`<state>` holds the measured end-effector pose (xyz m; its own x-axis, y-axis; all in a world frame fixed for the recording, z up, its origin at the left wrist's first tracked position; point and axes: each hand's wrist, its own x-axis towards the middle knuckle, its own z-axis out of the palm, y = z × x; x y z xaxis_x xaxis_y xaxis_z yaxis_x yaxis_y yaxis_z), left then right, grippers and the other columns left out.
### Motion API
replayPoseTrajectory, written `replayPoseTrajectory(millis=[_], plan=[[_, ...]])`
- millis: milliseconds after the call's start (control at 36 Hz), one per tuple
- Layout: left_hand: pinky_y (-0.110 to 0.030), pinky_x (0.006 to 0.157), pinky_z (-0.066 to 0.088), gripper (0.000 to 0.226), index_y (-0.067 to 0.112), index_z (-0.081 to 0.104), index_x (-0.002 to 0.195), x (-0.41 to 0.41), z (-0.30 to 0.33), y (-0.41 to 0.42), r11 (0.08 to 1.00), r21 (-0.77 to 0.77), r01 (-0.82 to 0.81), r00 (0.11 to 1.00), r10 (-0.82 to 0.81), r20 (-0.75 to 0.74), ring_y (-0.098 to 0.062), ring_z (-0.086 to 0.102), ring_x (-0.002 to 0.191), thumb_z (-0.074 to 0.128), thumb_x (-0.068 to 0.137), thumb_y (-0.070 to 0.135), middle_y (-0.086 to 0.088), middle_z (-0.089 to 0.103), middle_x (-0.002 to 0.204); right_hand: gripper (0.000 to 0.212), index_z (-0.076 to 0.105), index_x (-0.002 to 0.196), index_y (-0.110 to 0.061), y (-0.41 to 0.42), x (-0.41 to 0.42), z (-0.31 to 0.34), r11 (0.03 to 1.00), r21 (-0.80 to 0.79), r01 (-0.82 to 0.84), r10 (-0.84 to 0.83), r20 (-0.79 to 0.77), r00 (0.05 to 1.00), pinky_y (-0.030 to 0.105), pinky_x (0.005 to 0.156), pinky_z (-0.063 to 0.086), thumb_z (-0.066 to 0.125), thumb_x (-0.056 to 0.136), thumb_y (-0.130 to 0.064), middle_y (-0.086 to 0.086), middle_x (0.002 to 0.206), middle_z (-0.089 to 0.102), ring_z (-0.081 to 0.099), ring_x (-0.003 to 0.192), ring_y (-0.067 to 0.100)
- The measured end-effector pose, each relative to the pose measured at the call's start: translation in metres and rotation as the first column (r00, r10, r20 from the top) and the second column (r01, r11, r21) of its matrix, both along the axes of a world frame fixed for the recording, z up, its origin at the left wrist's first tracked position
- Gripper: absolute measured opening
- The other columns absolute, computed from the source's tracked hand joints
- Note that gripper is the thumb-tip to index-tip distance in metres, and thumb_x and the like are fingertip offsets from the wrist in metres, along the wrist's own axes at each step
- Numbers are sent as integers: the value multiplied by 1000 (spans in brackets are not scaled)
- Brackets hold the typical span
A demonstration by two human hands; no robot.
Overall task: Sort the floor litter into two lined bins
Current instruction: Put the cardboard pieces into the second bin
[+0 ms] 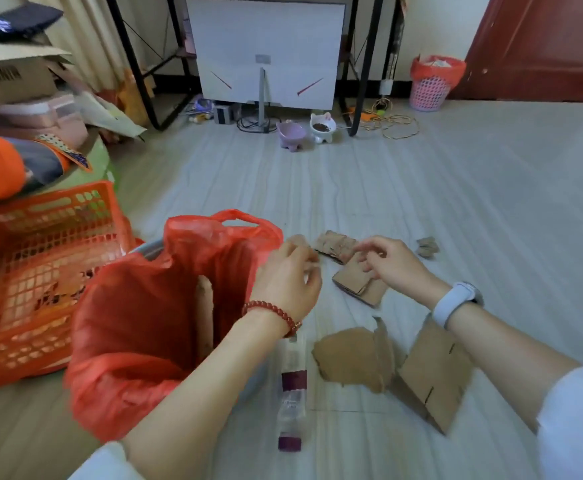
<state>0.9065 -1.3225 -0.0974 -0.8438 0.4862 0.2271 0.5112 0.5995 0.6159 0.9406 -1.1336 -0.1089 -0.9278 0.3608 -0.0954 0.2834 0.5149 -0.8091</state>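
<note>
A: We start with our biggest item, the red-plastic-lined bin [137, 327], at nine o'clock from our hands, mouth open, one strip of cardboard already standing inside.

B: And the second lined bin? We only see a pink mesh basket with a red liner [433, 81] far off at one o'clock, by the door.

A: Next in size, the flat brown cardboard panel with slots [435, 372] at five o'clock, then the torn brown cardboard sheet [349, 358] beside it, both under our forearms.

B: The clear plastic wrapper with maroon bands [293, 393] lies at six o'clock, its long axis pointing away from us.

A: Smaller, the folded cardboard piece [356, 280] sits just past our fingers at twelve o'clock, between both hands.

B: Our right hand [392, 263], fingers half curled, is nearer and hovers over its edge; we cannot tell whether it grips. Our left hand [288, 275] is loosely curled by the bin's rim, apparently holding nothing.

A: So we judge the right takes it and carries it leftward.
</note>
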Motion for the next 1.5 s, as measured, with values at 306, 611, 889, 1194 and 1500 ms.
replayPoseTrajectory(millis=[306,611,889,1194,1500], plan=[[-40,102,38,43,12,38,134,29,-124,107,783,-449,431,851,-188,490,-27,40,123,45,94,25,-10,40,136,71,11,146,-33,102,88,-136,569,454,-686,140,768,625,56,114,6,43,88,-6,3,156,-12,-16,143,28],[-32,82,45,43,7,44,127,56,-185,160,903,-379,205,737,113,667,-27,56,105,43,94,36,-13,55,120,33,44,121,-16,142,97,-142,510,534,-674,166,708,686,57,114,-1,52,90,-23,3,126,49,28,133,22],[-32,57,51,17,24,51,97,36,-137,145,977,-210,38,913,52,405,-24,60,69,42,87,13,-2,58,77,9,54,99,-25,162,104,-88,845,436,-309,95,446,890,31,72,40,46,94,-25,-3,100,62,55,94,20],[-15,62,31,27,7,56,115,-8,24,71,860,428,-279,957,285,49,-12,49,80,47,90,5,5,57,90,14,56,95,-4,82,41,9,913,278,300,-201,-333,921,29,62,34,50,93,-16,4,78,57,52,73,25],[-19,96,39,34,3,53,126,-22,101,-92,700,596,-393,833,546,-91,-11,52,111,50,92,7,-2,57,118,9,52,91,-9,-28,-7,76,945,-261,195,-308,-518,798,12,50,39,49,93,-17,1,73,56,48,59,4]])
